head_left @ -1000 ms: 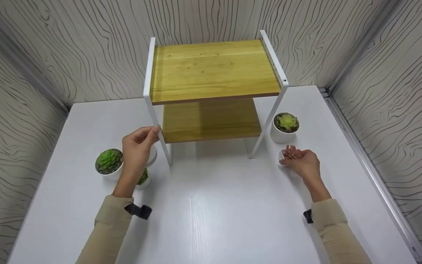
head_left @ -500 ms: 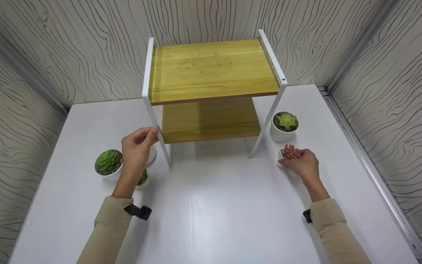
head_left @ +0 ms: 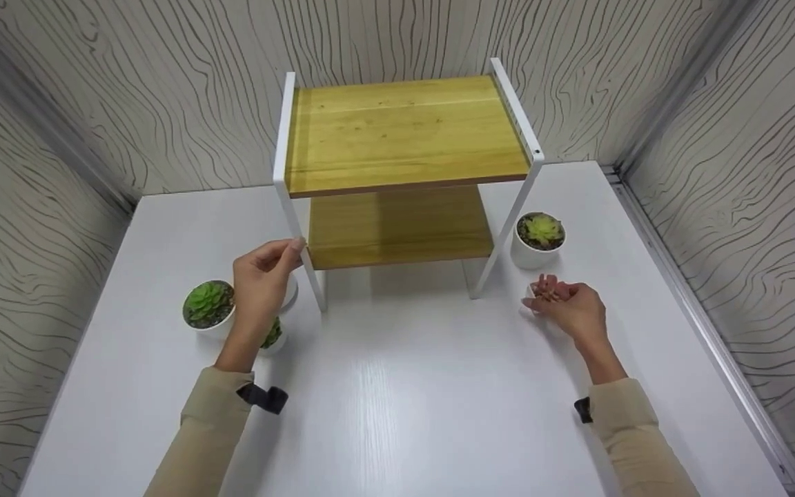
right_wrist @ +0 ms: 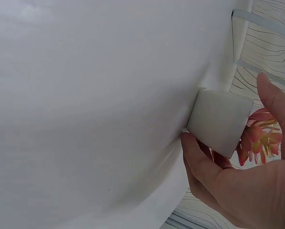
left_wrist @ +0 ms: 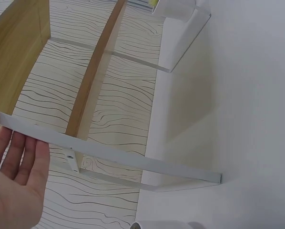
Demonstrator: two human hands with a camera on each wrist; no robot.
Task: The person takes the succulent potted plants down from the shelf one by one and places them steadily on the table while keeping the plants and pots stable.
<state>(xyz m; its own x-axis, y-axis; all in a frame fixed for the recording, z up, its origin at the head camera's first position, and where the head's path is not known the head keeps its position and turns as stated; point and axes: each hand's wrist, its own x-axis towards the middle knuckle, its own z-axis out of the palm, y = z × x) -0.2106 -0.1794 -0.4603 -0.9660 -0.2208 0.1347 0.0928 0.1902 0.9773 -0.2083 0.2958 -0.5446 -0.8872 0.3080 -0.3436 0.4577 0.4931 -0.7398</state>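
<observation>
My left hand [head_left: 264, 276] pinches the front left upright of a two-tier shelf [head_left: 404, 131], which has wooden boards and a white frame. In the left wrist view the fingers lie along the white upright [left_wrist: 109, 151], thumb on its other face. On the right, my right hand [head_left: 573, 310] is beside a small white pot [right_wrist: 221, 121] with a pink-red succulent [head_left: 547, 286]. The pot stands upright on the table. Fingers [right_wrist: 197, 157] lie along one side of it, and the thumb [right_wrist: 272, 95] is spread away from its rim.
A white pot with a yellow-green succulent [head_left: 541, 231] stands behind the right hand. Left of the shelf are a green succulent [head_left: 207, 302] in a white pot and a smaller green plant [head_left: 272, 335] partly behind the wrist. Patterned panels [head_left: 397, 34] enclose the white table [head_left: 397, 414].
The thumb of my right hand has moved off the small pot, and the hand has loosened around it. My left hand stays at the upright. The head view shifts slightly.
</observation>
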